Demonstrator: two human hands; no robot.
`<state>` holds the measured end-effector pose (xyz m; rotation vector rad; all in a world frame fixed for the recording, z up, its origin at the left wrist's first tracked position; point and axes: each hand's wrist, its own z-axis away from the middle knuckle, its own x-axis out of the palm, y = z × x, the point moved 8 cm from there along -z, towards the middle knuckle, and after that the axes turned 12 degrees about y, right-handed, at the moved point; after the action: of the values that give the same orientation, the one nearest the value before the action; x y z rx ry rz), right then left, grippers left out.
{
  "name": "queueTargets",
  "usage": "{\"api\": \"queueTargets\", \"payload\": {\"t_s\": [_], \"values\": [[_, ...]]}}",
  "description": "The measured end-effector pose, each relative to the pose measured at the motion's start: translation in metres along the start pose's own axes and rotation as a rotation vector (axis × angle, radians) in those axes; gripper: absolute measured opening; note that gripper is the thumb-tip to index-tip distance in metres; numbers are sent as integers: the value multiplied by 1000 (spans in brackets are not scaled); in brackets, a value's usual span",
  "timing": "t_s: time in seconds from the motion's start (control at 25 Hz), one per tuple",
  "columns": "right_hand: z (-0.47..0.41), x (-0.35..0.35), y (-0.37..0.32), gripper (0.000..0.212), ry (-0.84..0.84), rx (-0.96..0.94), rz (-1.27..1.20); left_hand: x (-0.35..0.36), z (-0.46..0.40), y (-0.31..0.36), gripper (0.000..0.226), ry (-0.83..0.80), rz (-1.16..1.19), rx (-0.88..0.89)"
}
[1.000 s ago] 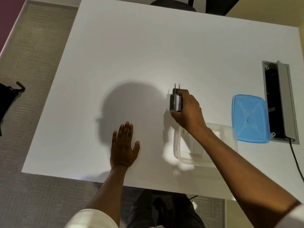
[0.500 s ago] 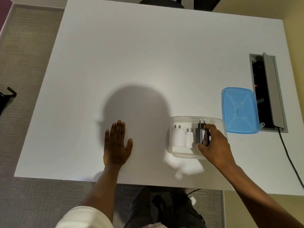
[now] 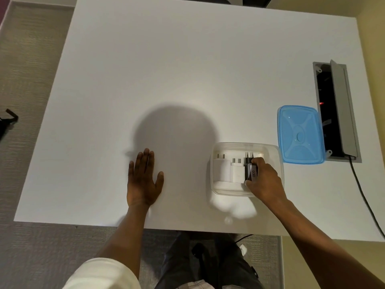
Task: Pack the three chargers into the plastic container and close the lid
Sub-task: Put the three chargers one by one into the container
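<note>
A clear plastic container sits on the white table near its front edge. Two white chargers lie inside it side by side, a larger one at the left and a smaller one beside it. My right hand reaches into the container's right half, shut on a black charger with a grey label, prongs pointing away from me. Flat on the table lies the blue lid, just right of and behind the container. My left hand rests palm down, fingers apart, to the left.
An open cable hatch with a raised grey flap is set into the table right of the lid. A black cable runs from it toward the front right. The table's front edge is close to the container.
My right hand has carried the black charger from the table behind the container down into it, next to the white chargers. The left hand stayed flat.
</note>
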<state>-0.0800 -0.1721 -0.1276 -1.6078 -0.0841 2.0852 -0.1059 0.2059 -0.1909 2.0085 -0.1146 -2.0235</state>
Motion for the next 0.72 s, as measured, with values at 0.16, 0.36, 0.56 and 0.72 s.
{"api": "queueTargets", "payload": {"t_s": [0.16, 0.36, 0.56, 0.72], "values": [[0, -1, 0, 69, 6, -23, -31, 2, 0, -2, 73, -11, -20, -6], [2, -2, 0, 65, -14, -38, -59, 1, 0, 1, 72, 6, -50, 5], [10, -22, -8, 55, 49, -72, -101, -2, 3, 6, 72, 21, -44, 24], [16, -41, -10, 53, 103, -86, -133, -8, 5, 20, 73, -36, 17, -55]]}}
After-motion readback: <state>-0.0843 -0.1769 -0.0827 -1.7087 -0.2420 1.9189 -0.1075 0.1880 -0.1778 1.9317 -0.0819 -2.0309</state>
